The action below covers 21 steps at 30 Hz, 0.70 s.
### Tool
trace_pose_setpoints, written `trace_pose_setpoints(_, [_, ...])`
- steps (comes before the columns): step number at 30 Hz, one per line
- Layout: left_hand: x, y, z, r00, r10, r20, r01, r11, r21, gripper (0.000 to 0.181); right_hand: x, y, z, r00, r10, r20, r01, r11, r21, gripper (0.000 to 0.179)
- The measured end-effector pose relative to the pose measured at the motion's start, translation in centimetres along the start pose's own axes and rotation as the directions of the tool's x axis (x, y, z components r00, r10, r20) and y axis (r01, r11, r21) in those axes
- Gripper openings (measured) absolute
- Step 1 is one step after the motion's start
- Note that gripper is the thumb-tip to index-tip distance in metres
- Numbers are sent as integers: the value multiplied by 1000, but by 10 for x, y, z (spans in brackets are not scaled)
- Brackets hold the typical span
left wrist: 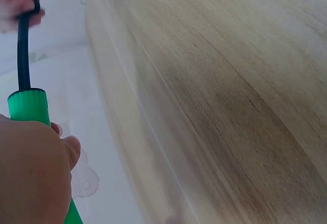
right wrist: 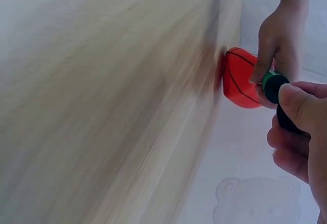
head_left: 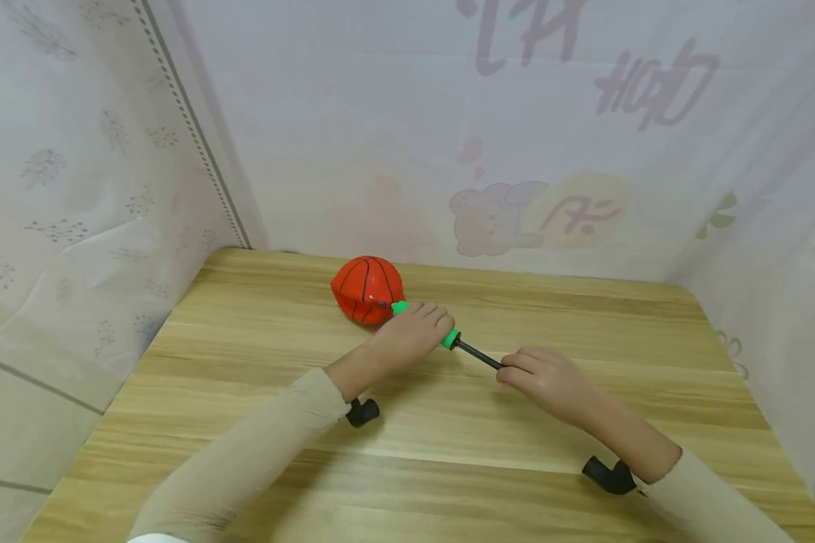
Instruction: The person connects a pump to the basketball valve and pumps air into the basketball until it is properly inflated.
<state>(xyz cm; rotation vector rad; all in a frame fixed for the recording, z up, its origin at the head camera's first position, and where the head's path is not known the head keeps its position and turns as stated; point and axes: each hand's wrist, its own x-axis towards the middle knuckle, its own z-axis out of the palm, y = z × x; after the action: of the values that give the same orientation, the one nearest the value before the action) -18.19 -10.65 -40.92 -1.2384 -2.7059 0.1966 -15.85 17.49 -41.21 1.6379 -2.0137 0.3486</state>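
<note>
A red toy basketball (head_left: 367, 286) with black lines rests on the table, its side creased and not fully round. My left hand (head_left: 410, 333) grips the green barrel of a hand pump (head_left: 450, 338), whose front end meets the ball. From the barrel's other end a black rod (head_left: 478, 354) sticks out toward my right hand (head_left: 550, 383). In the right wrist view, the thumb and fingers of that hand hold the pump's black handle (right wrist: 287, 119). The left wrist view shows the rod (left wrist: 23, 55) drawn out of the barrel. Most of the barrel is hidden under my left hand.
The wood-grain table (head_left: 258, 332) ends at a pale printed cloth wall (head_left: 353, 136) behind the ball. More printed cloth hangs at the left and right. A black wrist mount (head_left: 363, 412) shows under the left wrist and another (head_left: 609, 477) under the right.
</note>
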Motion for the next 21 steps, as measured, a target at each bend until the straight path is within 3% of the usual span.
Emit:
trace_pose_setpoints(10, [2, -1, 3, 1000, 6, 13, -7, 1000, 12, 22, -20, -10, -24, 999, 26, 22, -26, 999, -24, 40])
trace_pose_setpoints(15, [4, 1, 2, 999, -4, 33, 2, 999, 42, 22, -14, -7, -19, 1000, 14, 10, -14, 1000, -20, 39])
trace_pose_setpoints(21, [7, 3, 2, 1000, -13, 20, 12, 999, 50, 19, 0, 3, -1, 997, 47, 60, -47, 999, 1, 41])
